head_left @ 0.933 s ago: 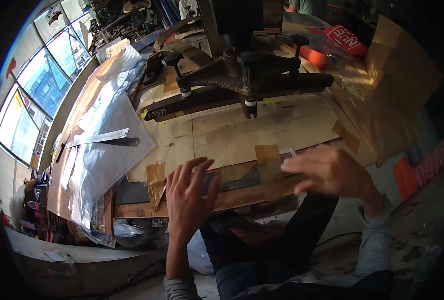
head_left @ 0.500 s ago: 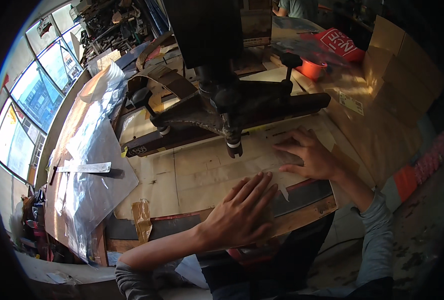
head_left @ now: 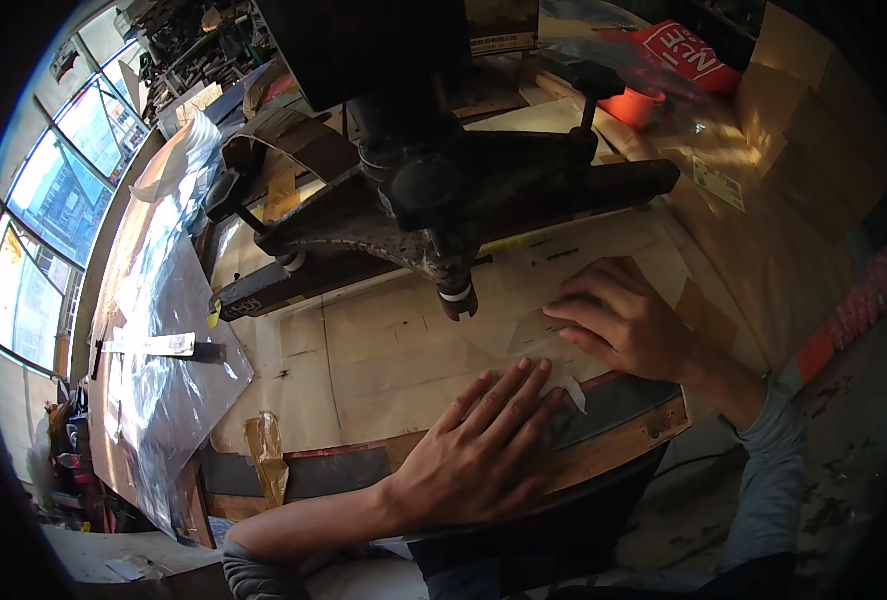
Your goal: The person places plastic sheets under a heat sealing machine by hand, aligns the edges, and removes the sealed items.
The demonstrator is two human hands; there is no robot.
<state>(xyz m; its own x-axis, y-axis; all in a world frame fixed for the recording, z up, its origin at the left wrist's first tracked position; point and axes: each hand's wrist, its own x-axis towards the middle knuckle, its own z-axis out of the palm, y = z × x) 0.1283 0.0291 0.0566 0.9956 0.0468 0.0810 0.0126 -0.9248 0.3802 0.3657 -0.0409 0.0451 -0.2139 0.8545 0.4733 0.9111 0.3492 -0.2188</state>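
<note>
My left hand (head_left: 484,440) lies flat, fingers stretched out, on the front edge of a pale board (head_left: 384,350) covered with clear film. Over the board's right part, my right hand (head_left: 629,315) has its fingers curled in with the tips close together. A faint see-through patch shows beside those tips; whether they pinch it I cannot make out. Between the hands a small torn whitish strip (head_left: 576,394) sticks up near the dark front band (head_left: 614,408). Just beyond my hands stands a black metal press head (head_left: 434,200) with a forked tip (head_left: 459,308).
On the left, a clear plastic sheet (head_left: 179,400) bears a steel ruler (head_left: 149,345). Brown tape (head_left: 266,455) hangs over the board's front edge. At the back right are an orange cup (head_left: 632,106), a red bag (head_left: 686,58) and cardboard (head_left: 784,110). Black clamp knobs (head_left: 596,78) flank the press.
My right hand's fingers have drawn in from spread to curled and its wrist has lifted slightly. The left hand stays flat on the board. The whole view has shifted a little.
</note>
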